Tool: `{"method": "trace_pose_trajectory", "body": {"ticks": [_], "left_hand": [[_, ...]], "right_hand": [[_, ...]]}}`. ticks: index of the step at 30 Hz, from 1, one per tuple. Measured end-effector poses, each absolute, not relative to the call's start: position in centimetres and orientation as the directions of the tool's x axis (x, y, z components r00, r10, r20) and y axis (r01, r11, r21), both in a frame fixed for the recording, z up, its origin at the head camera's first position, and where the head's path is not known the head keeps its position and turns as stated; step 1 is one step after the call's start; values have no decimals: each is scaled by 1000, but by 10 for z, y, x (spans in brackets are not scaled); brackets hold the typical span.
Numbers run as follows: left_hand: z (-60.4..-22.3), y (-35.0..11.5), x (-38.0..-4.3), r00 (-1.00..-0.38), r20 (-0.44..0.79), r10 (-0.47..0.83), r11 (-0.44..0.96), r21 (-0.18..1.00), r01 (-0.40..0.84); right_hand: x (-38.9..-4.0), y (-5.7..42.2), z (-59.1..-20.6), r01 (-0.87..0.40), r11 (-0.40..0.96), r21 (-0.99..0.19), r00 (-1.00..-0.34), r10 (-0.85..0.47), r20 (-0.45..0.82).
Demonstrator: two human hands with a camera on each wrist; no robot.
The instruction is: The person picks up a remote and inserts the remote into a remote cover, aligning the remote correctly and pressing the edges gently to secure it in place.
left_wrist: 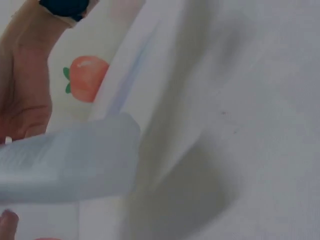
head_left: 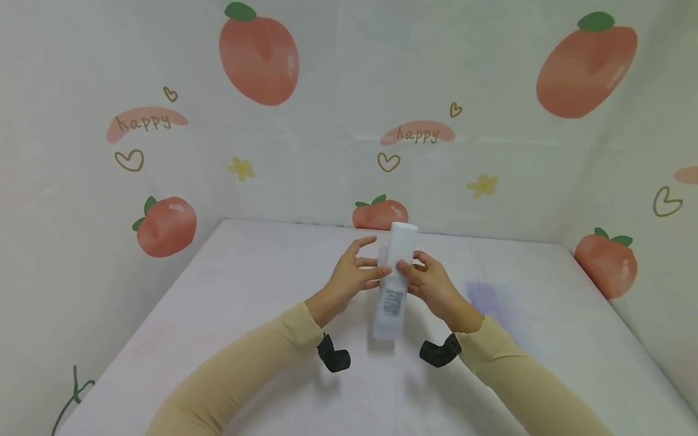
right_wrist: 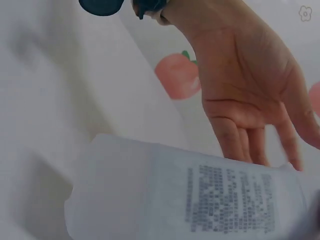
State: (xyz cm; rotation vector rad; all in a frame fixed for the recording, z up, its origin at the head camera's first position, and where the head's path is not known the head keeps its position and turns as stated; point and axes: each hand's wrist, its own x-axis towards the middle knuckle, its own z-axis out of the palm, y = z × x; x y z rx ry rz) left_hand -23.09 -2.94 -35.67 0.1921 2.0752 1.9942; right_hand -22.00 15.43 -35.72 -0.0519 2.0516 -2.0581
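Note:
A long white plastic container [head_left: 389, 321], whose exact kind I cannot tell, stands tilted in the air between both hands. Its upper part is plain white; the lower part looks semi-translucent, with rows of dark printed text, readable as a block in the right wrist view [right_wrist: 230, 200]. My left hand [head_left: 349, 270] holds its left side, thumb across the front, index finger lifted away. From the right, my right hand [head_left: 433, 281] grips it, thumb on the front and fingers partly hidden behind. In the left wrist view the container's blunt lower end [left_wrist: 105, 155] shows above the table.
A white table surface [head_left: 262, 290] lies beneath, with a faint purple stain [head_left: 491, 303] at the right. Pale cloth walls [head_left: 327, 151] printed with peaches surround it. A black wrist mount [head_left: 334, 356] hangs below each sleeve. A green cord [head_left: 75, 393] is at the lower left.

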Motion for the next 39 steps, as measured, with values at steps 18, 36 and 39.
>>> {"method": "trace_pose_trajectory", "body": {"ticks": [18,36,39], "left_hand": [[-351,-8,-234,-977,-208,54,-167,962,-214],[-342,-17,-240,-976,-191,108,-96,975,-201],[-345,-19,-236,-979,-139,149,-94,984,-154]], "right_hand": [[-218,152,-352,36,99,-994,-977,-206,-56],[-222,148,-334,1,210,-978,-978,-203,-44],[-223,153,-339,49,189,-981,-980,-182,-84]]}}
